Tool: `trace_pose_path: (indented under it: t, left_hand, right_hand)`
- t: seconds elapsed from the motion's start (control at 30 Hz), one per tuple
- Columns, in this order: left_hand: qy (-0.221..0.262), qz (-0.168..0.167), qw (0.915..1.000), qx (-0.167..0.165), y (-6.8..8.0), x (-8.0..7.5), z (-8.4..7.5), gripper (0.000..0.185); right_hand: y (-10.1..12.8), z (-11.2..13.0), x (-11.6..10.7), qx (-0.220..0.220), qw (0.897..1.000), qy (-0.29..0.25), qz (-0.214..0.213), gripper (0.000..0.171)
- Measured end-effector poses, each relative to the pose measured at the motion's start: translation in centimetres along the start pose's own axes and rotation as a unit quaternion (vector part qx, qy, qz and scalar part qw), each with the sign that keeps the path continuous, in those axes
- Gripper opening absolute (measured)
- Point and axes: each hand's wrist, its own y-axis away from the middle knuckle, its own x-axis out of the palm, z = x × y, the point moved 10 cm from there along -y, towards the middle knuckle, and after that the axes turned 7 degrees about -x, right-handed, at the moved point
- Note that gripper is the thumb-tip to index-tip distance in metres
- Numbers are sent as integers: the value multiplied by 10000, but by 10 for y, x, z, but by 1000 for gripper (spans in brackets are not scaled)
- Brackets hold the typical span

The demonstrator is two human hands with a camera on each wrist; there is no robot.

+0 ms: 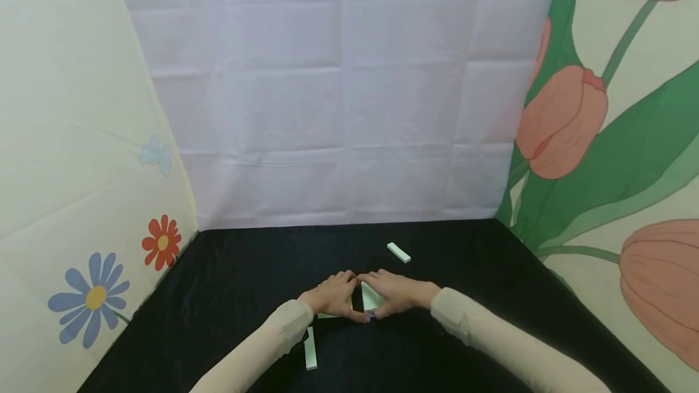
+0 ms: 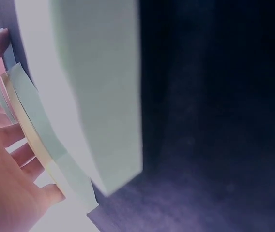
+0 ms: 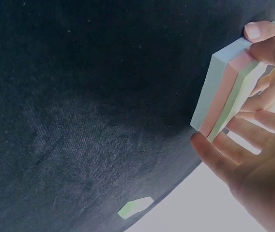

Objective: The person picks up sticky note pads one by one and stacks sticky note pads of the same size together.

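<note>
Right hand: the right hand point(image 1: 401, 292) holds a three-layer stack point(image 3: 221, 96) of pale blue, pink and green, thumb and a finger set at opposite ends.
Left hand: the left hand point(image 1: 330, 296) bends its fingers round a yellow-and-green piece point(image 2: 44, 128); exact thumb contact cannot be told.
Position: both held pieces sit within the ring of the two hands over the black cloth point(image 1: 464, 344), apart, with a dark gap between them in the head view. Thumb tips meet, or nearly so, on the near side.
Loose bars: one pale green bar point(image 1: 310, 349) lies just beside the left forearm; another bar point(image 1: 399, 252) lies beyond the right hand.
Step, judged: aligning the two held pieces side by side.
Technique: square the stack's ends first, then close the gap slowly with even pressure from both hands.
Grip note: holding by the ends should leave the facing sides free; a hard squeeze could make the layers slip.
Watch: thumbs may get caught between pieces; the left sleeve point(image 1: 289, 320) could nudge the nearer bar.
</note>
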Motion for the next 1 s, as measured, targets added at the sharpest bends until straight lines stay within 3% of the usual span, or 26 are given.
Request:
trace_pose_path:
  t: [0.4, 0.67, 1.0]
  left_hand:
    - [-108, 14, 9999, 65, 0, 1, -2, 91]
    - [-146, -121, 9998, 20, 0, -6, 0, 91]
    - [-73, -131, 9999, 29, 2, -2, 0, 89]
  right_hand:
    - [4, -3, 2, 99, 9999, -77, -11, 75]
    - [5, -7, 0, 204, 9993, 290, -149, 75]
    - [6, -11, 8, 136, 9998, 100, -82, 74]
